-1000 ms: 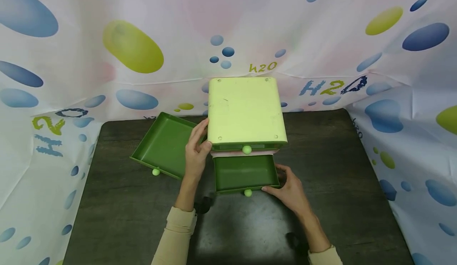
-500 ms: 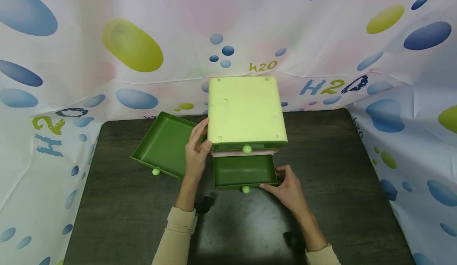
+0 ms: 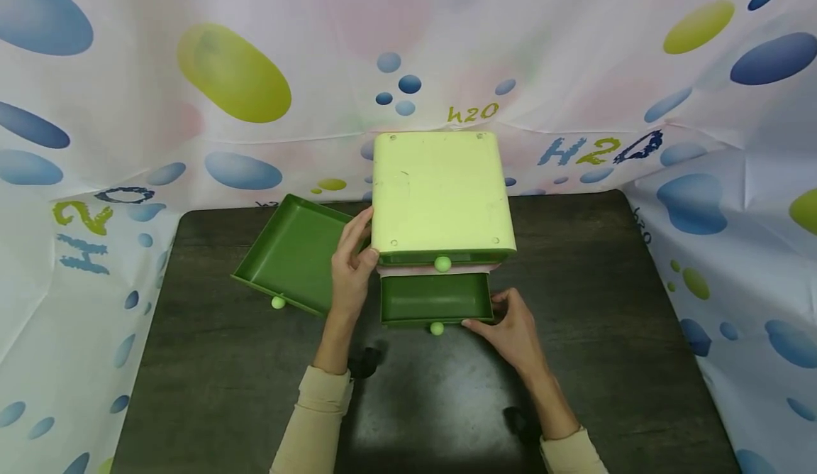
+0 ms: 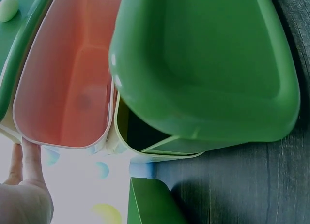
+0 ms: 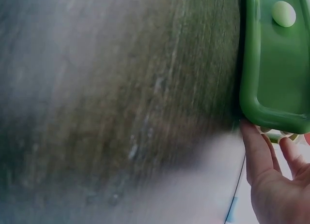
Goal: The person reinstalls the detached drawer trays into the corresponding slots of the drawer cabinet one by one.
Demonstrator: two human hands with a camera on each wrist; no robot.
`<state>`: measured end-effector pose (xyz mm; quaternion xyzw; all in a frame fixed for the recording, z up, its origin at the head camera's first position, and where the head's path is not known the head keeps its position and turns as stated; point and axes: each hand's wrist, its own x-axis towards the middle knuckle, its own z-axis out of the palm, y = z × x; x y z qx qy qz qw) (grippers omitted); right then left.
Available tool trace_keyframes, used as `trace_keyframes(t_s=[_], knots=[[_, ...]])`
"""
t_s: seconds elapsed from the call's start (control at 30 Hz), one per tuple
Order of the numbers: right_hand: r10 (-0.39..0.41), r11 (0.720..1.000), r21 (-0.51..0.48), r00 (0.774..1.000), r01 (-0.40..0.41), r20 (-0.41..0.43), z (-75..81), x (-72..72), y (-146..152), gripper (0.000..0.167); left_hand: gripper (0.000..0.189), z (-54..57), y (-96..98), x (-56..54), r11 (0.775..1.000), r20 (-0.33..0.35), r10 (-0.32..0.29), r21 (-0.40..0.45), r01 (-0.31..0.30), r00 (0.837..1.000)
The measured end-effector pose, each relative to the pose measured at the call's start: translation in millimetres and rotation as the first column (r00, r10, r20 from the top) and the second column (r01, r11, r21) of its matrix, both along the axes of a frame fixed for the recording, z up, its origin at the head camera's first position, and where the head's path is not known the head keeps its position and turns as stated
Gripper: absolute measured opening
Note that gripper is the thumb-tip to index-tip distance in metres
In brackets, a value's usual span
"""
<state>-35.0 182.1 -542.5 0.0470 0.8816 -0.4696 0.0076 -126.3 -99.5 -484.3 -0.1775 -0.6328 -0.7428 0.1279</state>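
Note:
A small drawer cabinet (image 3: 440,194) with a pale yellow top stands at the table's back. My left hand (image 3: 349,275) rests against its left side, fingers fairly straight, thumb near the front edge. Below a closed top drawer, a hollow pink compartment (image 4: 72,88) shows in the left wrist view. The bottom green drawer (image 3: 437,296) sticks partly out and looks empty, its light green knob (image 3: 437,328) facing me. At its front right corner, my right hand (image 3: 513,328) grips the drawer, thumb on the front and fingers along the side.
Another green drawer (image 3: 296,254) lies at an angle on the dark wooden table (image 3: 210,367), left of the cabinet and partly behind my left hand. A printed white curtain (image 3: 306,34) hangs behind and around the table.
The bottom drawer has slid further into the cabinet, away from me, with my right hand moving along with it. My left hand stays at the cabinet's side. The head view tilts slightly.

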Motion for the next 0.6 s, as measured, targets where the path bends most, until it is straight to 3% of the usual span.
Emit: trace_keyframes(t_s=[0.27,0.6], knots=[[0.017,1.0,0.009,0.999,-0.017,-0.051,-2.3,-5.3,1.2,0.057,0.08,2.1,0.9,0.4,1.0,0.007,0.006,-0.016,-0.006,1.0],[0.003,1.0,-0.001,0.999,-0.003,-0.054,-0.6,-8.3,0.0,0.054,0.081,3.7,0.3,1.4,1.0,0.008,0.014,-0.019,-0.013,1.0]])
